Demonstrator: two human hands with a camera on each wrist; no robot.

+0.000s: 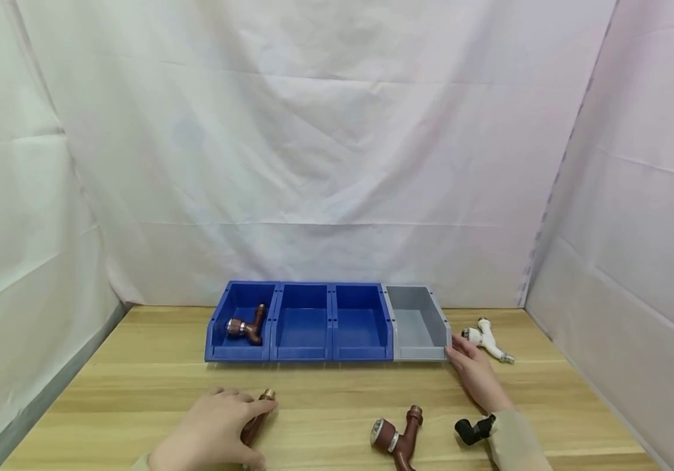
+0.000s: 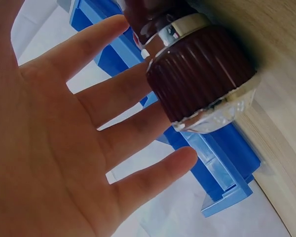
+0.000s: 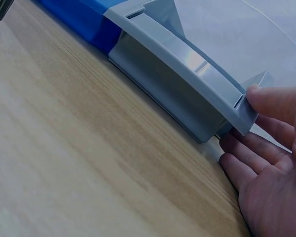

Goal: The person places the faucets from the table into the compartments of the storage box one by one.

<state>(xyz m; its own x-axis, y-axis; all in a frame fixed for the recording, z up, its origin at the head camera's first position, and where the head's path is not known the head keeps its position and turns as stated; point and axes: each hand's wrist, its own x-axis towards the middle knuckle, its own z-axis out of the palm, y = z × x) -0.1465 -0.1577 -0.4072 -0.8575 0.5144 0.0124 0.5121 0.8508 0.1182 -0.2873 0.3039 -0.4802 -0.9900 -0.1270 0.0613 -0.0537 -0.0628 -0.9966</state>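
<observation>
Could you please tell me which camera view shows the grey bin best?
The head view: the whole grey bin shows at the right end of the blue bins, the right hand touching its front corner. The right wrist view shows only its front wall and corner, close up. The left wrist view does not show it clearly.

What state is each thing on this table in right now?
Left hand: fingers spread, resting on a brown tap.
Right hand: thumb pressing the grey bin corner.
Grey bin: empty.
Leftmost blue bin: holds one brown tap.
Other two blue bins: empty.
White tap, black fitting: lying loose.
</observation>
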